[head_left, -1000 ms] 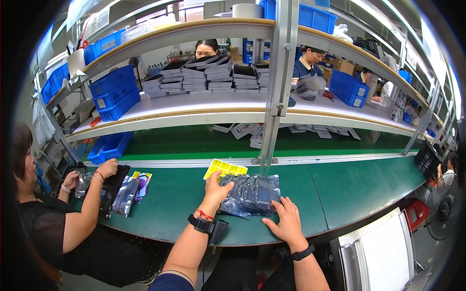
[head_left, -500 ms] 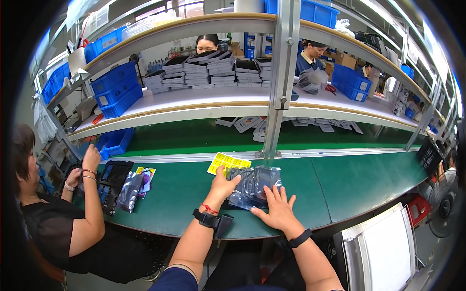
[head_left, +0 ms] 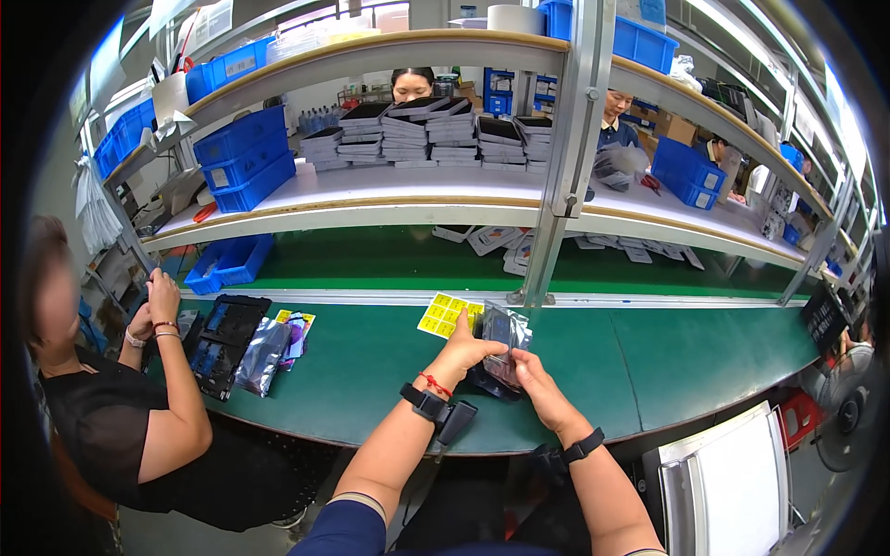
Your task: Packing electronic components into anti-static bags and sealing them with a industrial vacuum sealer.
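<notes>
A bundle of shiny grey see-through anti-static bags [head_left: 502, 335] stands tilted up off the green bench top between my two hands. From the left, my left hand [head_left: 471, 350] grips it, thumb across the near face and fingers hidden behind. On the right side my right hand [head_left: 542, 382] clasps its lower edge, with the thumb on the front. What lies inside the bags I cannot make out. Just beyond my left hand lies a sheet of yellow labels [head_left: 447, 313], flat on the bench.
At my left a co-worker [head_left: 139, 398] sits beside black trays [head_left: 227, 347] and a filled silvery bag [head_left: 264, 357]. A metal post [head_left: 561, 204] rises behind my hands. Blue bins [head_left: 243, 157] and stacked grey flat devices [head_left: 385, 134] occupy the shelf. A fan [head_left: 844, 417] stands far right.
The bags lay spread flat under my hands; now they are gathered and raised on edge. My right hand went from flat and spread to gripping. The view has shifted slightly.
</notes>
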`<control>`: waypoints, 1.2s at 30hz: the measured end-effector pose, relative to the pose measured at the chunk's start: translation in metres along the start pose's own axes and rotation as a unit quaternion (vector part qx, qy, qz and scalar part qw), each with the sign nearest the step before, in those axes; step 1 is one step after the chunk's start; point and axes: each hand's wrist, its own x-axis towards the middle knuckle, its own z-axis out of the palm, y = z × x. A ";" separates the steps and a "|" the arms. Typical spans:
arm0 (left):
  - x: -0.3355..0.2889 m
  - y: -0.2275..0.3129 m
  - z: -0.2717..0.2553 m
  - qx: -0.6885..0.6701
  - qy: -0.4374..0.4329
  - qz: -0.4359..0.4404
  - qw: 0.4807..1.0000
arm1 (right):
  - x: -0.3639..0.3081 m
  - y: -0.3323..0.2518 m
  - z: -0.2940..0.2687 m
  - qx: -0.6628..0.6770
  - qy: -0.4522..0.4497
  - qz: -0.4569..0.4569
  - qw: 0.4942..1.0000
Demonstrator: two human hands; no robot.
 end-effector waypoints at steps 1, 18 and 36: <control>0.001 -0.003 -0.002 -0.018 -0.022 0.005 1.000 | 0.002 0.000 0.000 -0.001 0.000 0.002 1.000; -0.014 0.001 0.003 -0.078 -0.199 0.136 0.967 | 0.034 -0.008 -0.007 0.298 0.075 0.082 0.948; 0.037 -0.013 -0.091 0.605 -0.175 0.099 0.771 | 0.020 0.000 -0.015 0.428 0.112 0.069 0.894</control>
